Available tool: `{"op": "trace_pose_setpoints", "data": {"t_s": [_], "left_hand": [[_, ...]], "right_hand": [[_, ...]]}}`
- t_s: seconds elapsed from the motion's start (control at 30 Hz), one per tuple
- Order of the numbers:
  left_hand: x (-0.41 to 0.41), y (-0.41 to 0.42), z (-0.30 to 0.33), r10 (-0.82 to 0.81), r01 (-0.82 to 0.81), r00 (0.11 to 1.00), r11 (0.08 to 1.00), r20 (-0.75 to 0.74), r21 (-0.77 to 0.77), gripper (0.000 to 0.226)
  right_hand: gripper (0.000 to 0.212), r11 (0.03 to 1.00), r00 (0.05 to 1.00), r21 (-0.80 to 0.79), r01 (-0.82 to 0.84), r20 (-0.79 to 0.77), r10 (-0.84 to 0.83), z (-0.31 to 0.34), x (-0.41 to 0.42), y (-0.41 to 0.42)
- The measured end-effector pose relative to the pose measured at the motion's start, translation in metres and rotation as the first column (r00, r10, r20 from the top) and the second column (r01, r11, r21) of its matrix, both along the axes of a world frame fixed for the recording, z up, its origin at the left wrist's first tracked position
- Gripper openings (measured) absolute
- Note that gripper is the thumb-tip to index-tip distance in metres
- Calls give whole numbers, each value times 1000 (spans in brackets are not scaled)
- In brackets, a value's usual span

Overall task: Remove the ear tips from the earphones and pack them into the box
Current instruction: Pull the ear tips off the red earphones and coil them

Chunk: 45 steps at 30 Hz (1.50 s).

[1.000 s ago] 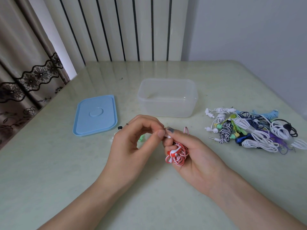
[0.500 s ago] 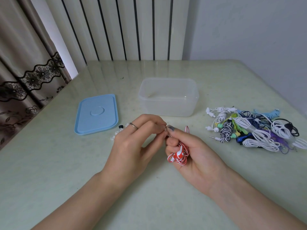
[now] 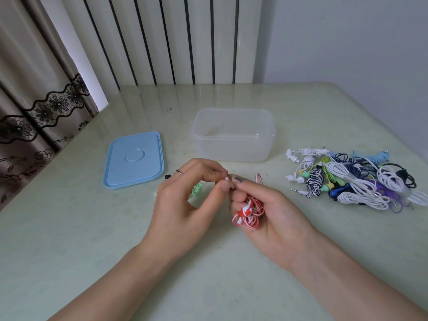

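Head view, read from left to right. At left of centre I see the blue lid (image 3: 134, 159) lying flat on the table (image 3: 69, 239), set off the box so the opening stays free. Just right of the lid, near its lower corner, a few loose ear tips rest on the table: a black one (image 3: 167, 176) and a green pair (image 3: 196, 189), partly hidden behind the left hand (image 3: 183, 205); I judge these are parked there for later packing, since nothing shows inside the box.

At centre, the left hand has thumb and forefinger closed together on a small white piece, which I take for the ear tip (image 3: 227, 179) of one earbud; the other fingers are loosely curled. Touching it from the right, the right hand (image 3: 268, 216) pinches the same earbud between thumb and forefinger while its lower fingers are curled round the coiled red-and-white earphones (image 3: 249, 213), which keeps the cord bundled and braces the bud against the pull.

Above centre stands the clear box (image 3: 232, 135), open and near the hands.

At right lies a pile of earphones (image 3: 352, 179), tangled and well apart from the box, apparently the stock awaiting the same treatment.
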<state>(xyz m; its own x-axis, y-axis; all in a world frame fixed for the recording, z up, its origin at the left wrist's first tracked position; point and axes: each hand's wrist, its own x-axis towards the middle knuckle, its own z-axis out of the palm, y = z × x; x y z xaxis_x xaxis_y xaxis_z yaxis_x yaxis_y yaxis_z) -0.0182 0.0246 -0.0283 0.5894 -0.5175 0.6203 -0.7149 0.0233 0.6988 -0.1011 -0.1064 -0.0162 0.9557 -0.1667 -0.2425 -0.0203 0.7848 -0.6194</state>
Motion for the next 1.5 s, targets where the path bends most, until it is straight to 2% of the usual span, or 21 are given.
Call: {"op": "trace_pose_setpoints", "data": {"t_s": [0.13, 0.23, 0.37, 0.47, 0.6, 0.73, 0.87, 1.1, 1.2, 1.33, 1.5], "left_hand": [[-2, -2, -1, -16, 16, 999, 1000, -43, 5, 7], [-2, -2, 2, 18, -22, 995, 999, 95, 37, 2], [4, -4, 1, 55, -67, 963, 997, 262, 39, 2], [6, -4, -1, 35, -39, 979, 999, 199, 16, 5], [5, -2, -3, -13, 13, 1000, 1000, 0, -10, 8], [2, -3, -2, -9, 8, 998, 1000, -57, -21, 9], [3, -2, 1, -3, 2, 995, 1000, -102, -11, 11], [0, 4, 6, 74, -74, 997, 996, 18, 42, 26], [0, 8, 9, 80, -86, 990, 995, 115, 45, 22], [-3, 14, 10, -70, 46, 979, 991, 191, 128, 19], [-5, 8, 7, -140, 109, 976, 977, 165, 183, 16]], "right_hand": [[7, 1000, 1000, 11, 12, 7, -13, -1, 1, -1], [6, 996, 999, 84, 24, 21, -26, 0, 1, -1], [12, 1000, 1000, -18, -5, 7, 5, 3, -1, 1], [15, 999, 1000, -32, -7, -2, 7, 2, -1, 1], [15, 1000, 1000, -10, -27, -1, 27, 2, -1, -1], [6, 999, 999, 35, -36, -8, 36, 1, -1, -1], [21, 995, 999, 89, -50, -4, 51, 5, -1, -2], [25, 993, 997, 93, -74, 11, 73, 3, -2, -7], [27, 999, 999, 14, -36, -10, 36, 4, -1, -11], [33, 993, 1000, -115, 16, -7, -17, 3, 1, -13], [30, 990, 999, -137, 21, 31, -17, 1, 3, -11]]}}
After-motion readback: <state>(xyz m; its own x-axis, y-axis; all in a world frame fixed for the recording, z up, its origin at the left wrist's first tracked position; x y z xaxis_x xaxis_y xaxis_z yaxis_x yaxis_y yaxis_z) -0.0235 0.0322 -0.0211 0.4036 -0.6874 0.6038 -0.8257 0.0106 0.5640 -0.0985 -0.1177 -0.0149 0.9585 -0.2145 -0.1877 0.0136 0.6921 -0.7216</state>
